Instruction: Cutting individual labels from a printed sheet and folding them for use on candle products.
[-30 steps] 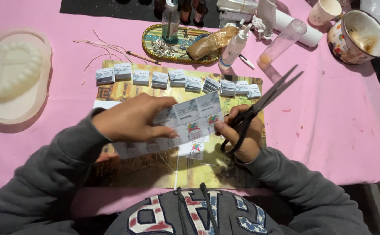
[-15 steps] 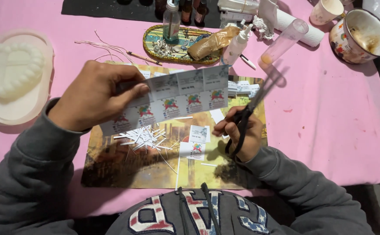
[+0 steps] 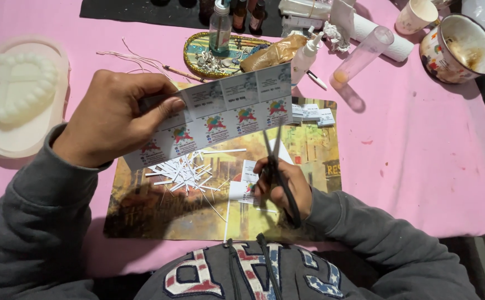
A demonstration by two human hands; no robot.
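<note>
Since half a second ago the scissors (image 3: 276, 166) have swung from pointing away to upright, tips now at the lower edge of the label sheet (image 3: 220, 114). That sheet hangs in the air above the picture mat (image 3: 309, 150), pinched at its left end by the left hand (image 3: 112, 119), fingers closed on it. The right hand (image 3: 281, 186) grips the scissor handles, wrist low. Held by one end only, the sheet could flex and the cut might wander into a printed label.
</note>
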